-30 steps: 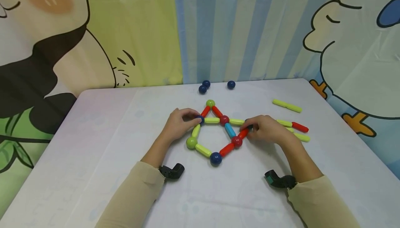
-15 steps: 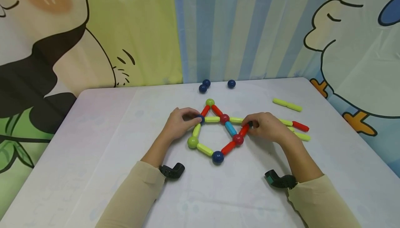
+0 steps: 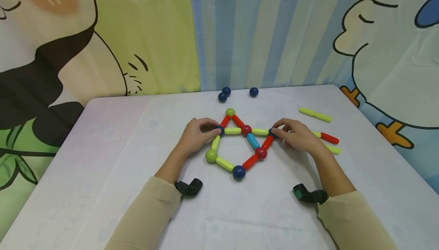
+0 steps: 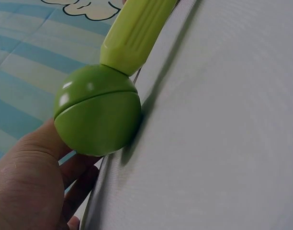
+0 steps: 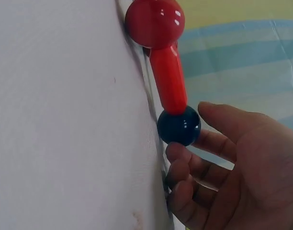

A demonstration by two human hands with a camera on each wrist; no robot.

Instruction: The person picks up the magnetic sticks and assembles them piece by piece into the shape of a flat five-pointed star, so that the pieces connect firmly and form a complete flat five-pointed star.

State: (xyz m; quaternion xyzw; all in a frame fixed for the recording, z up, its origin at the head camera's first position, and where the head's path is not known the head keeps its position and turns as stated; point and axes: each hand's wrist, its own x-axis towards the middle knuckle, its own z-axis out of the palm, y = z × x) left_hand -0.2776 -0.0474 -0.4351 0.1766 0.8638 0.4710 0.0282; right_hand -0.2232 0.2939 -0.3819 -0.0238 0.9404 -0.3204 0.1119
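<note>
A flat frame of magnetic sticks and balls lies on the white table. My left hand (image 3: 199, 137) pinches the dark blue ball (image 3: 221, 130) at its left corner. At the right corner, the thumb and fingers of my right hand (image 3: 296, 135) are around another dark blue ball (image 5: 179, 125), which joins a yellow-green stick (image 3: 260, 132) and a red stick (image 5: 168, 80). A blue stick (image 3: 253, 141) links two red balls (image 3: 246, 130) inside the frame. A green ball (image 3: 230, 112) tops it; a larger-looking green ball (image 4: 97, 110) sits at lower left, and a dark blue ball (image 3: 239, 172) at the bottom.
Several loose sticks lie right of the frame: a yellow-green pair (image 3: 315, 114) farther back, and a red stick (image 3: 330, 138) among others partly behind my right hand. Loose dark blue balls (image 3: 253, 92) rest near the back edge. A printed cloth (image 3: 240, 32) hangs behind the table.
My right hand has shifted slightly away and its grip has changed, uncovering the right corner's blue ball. The frame's lower part has moved slightly right. My left hand stays in place.
</note>
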